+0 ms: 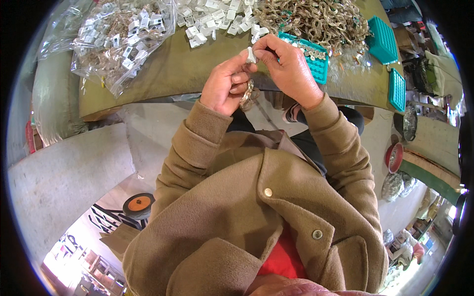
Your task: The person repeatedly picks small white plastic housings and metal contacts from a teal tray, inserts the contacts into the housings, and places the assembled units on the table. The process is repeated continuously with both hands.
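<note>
**Small white tag pinched between both hands above the bench edge**

A small white tag [251, 55] sits between the fingertips of both hands, just above the near edge of the table [168, 74]. The right hand [289, 69] grips it from above with thumb and forefinger closed on it; the left hand [227, 86] meets it from below, fingers curled, with a cluster of metal rings [247, 93] hanging under its palm. By the look of it, the step in hand is fitting the tag to one of the metal pieces. The next move would call for a steady pinch and fine alignment, since the parts are tiny and close together.

Just beyond the right hand lies a teal tray [316, 61] with round metal pieces in its cells, and past that a heap of brass-coloured hooks [316, 19]. Ahead of the left hand is a scatter of loose white tags [212, 19]; further off to that hand's outer side, a clear plastic bag [123, 39] holds more parts. Two more teal trays [384, 39] lie out past the right hand.

The table is covered in olive-brown sheet. Below it is a pale concrete floor, with a small wheel [139, 204] on the left-hand side and a red bowl [394, 157] on the right.
</note>
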A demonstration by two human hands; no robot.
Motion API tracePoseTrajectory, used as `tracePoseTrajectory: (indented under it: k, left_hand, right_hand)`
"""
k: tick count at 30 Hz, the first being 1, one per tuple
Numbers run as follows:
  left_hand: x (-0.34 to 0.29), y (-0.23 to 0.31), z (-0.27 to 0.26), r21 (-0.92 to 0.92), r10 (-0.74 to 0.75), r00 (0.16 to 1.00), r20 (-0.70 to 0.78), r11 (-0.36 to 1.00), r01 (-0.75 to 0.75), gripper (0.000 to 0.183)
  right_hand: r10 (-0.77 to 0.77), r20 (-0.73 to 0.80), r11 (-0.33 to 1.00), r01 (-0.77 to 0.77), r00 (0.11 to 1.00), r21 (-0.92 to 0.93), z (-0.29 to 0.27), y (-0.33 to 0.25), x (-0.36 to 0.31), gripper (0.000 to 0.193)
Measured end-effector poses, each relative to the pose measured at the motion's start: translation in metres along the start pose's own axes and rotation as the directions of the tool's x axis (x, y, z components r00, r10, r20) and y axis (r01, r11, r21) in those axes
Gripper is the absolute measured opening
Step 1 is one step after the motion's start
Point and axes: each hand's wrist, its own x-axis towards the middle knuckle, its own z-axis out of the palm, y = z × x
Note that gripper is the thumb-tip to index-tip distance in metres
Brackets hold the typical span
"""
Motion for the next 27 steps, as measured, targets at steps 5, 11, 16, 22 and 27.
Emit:
tracePoseTrajectory:
  k: [5, 11, 16, 22, 27]
  left_hand:
    - [0.000, -0.002, -0.004, 0.261, 0.105, 0.993, -0.045, 0.961, -0.090, 0.019]
    - [-0.010, 0.015, 0.006, 0.341, 0.167, 0.986, -0.012, 0.927, -0.153, 0.027]
    - [-0.023, 0.057, 0.023, 0.307, 0.517, 0.826, 0.224, 0.767, -0.563, 0.028]
    - [-0.032, 0.136, 0.036, 0.398, 0.899, 0.282, 0.334, 0.136, -0.907, 0.022]
    - [-0.033, 0.177, 0.011, 0.934, 0.837, 0.443, 0.321, -0.203, -0.294, 0.024]
  right_hand:
    - [-0.100, 0.041, 0.982, 0.106, 0.994, -0.154, 0.001, -0.004, -0.001, 0.007]
    - [-0.074, 0.034, 0.997, 0.073, 0.997, 0.030, -0.010, 0.004, 0.013, 0.014]
    - [0.190, -0.100, 0.918, -0.141, 0.977, 0.370, -0.016, 0.021, 0.027, 0.035]
    - [-0.080, 0.053, 0.997, 0.081, 0.995, -0.015, -0.012, 0.028, 0.024, 0.034]
    - [0.007, -0.330, 0.983, -0.067, 0.944, -0.173, -0.044, 0.035, 0.036, 0.025]
